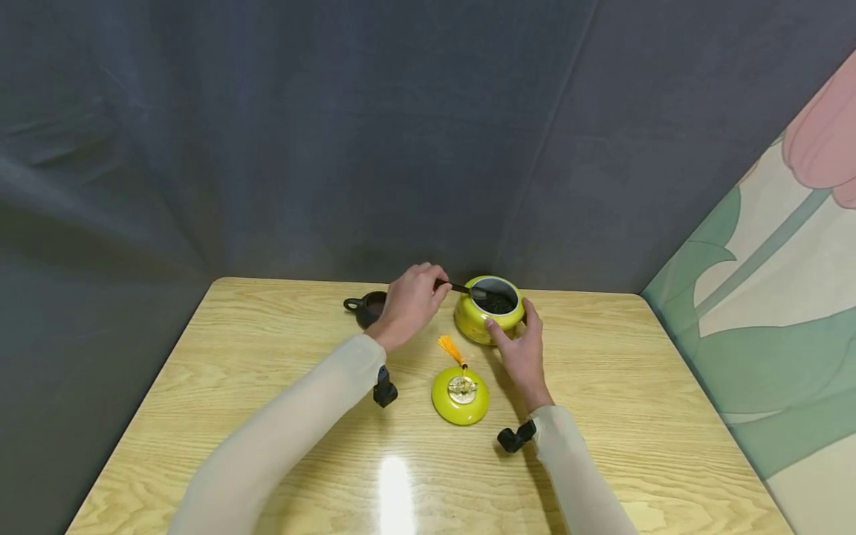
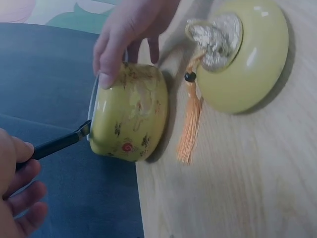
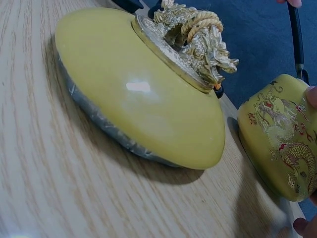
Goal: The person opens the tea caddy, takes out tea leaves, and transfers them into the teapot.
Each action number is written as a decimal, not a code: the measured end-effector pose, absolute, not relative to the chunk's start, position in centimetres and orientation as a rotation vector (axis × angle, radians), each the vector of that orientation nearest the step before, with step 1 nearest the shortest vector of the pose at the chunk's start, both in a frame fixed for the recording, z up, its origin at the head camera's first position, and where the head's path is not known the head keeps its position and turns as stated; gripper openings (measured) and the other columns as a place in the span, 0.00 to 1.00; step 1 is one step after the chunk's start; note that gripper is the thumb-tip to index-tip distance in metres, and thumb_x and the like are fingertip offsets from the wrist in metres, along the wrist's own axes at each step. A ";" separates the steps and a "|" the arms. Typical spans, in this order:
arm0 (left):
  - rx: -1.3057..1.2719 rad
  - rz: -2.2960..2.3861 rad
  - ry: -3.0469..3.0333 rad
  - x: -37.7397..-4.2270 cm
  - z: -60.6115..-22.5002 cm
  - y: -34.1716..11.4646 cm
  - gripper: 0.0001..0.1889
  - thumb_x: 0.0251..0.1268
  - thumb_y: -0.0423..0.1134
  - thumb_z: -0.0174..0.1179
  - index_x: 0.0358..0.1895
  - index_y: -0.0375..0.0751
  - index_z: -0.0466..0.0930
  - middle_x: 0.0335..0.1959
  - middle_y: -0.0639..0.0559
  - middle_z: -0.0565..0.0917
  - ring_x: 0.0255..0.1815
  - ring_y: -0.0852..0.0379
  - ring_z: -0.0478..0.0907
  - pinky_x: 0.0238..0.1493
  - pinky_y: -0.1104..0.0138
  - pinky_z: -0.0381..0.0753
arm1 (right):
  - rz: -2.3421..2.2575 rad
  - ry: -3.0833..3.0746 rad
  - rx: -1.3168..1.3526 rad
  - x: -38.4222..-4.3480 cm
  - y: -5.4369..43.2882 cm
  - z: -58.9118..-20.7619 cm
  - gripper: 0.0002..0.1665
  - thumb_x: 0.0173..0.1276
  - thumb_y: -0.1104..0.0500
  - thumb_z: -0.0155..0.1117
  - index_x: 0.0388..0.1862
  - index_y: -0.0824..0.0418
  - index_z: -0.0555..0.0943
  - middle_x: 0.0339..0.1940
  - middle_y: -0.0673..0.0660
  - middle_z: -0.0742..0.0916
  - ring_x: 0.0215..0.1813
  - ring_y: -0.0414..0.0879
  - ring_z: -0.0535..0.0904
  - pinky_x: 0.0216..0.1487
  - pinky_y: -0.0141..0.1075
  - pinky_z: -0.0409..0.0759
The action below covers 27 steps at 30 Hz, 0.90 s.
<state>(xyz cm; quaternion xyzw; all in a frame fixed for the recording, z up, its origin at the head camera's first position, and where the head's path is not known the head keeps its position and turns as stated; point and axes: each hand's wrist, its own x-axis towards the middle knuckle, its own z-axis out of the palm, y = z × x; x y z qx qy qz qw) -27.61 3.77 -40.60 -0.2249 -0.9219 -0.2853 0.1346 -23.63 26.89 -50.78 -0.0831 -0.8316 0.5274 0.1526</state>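
My left hand [image 1: 413,301] pinches the black handle of a small spoon [image 1: 460,287]. The spoon's metal end [image 1: 478,294] reaches over the rim into a yellow jar [image 1: 476,327], which has dark loose contents [image 1: 496,303] inside. Gripping the jar from the right is my right hand [image 1: 524,355], thumb at the front near the rim and fingers round the far side. Dragon figures decorate the jar wall [image 3: 282,129] in the right wrist view. In front of the jar lies its yellow lid [image 1: 444,401], topped by a gold-coloured dragon knob [image 3: 198,42] with an orange tassel [image 2: 189,134].
A small black cup with a side handle [image 1: 366,308] stands near the table's back edge, partly hidden behind my left hand. Dark cloth [image 1: 401,148] hangs behind the wooden table [image 1: 602,386]. A flower-patterned panel [image 1: 789,334] borders the right side.
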 end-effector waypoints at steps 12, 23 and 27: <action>-0.978 0.132 -2.463 -28.0 -40.6 6.5 0.13 0.80 0.40 0.62 0.62 0.47 0.83 0.56 0.52 0.85 0.56 0.54 0.81 0.52 0.64 0.85 | 1.517 -2.375 -0.233 -23.3 27.0 -50.9 0.55 0.75 0.45 0.72 0.88 0.58 0.53 0.86 0.66 0.61 0.88 0.60 0.58 0.89 0.56 0.52; -1.003 0.329 -2.557 -27.8 -41.9 9.2 0.15 0.83 0.42 0.58 0.66 0.51 0.82 0.62 0.53 0.84 0.61 0.54 0.80 0.59 0.61 0.82 | 1.513 -2.366 -0.229 -23.4 26.8 -50.9 0.55 0.74 0.45 0.73 0.88 0.58 0.54 0.86 0.66 0.61 0.87 0.60 0.59 0.88 0.57 0.54; -0.961 0.302 -2.630 -27.9 -42.3 9.9 0.17 0.84 0.43 0.56 0.69 0.51 0.81 0.63 0.52 0.84 0.61 0.55 0.81 0.59 0.62 0.83 | 1.518 -2.371 -0.225 -23.5 26.7 -51.0 0.55 0.74 0.45 0.73 0.88 0.59 0.54 0.86 0.66 0.61 0.87 0.60 0.60 0.88 0.57 0.54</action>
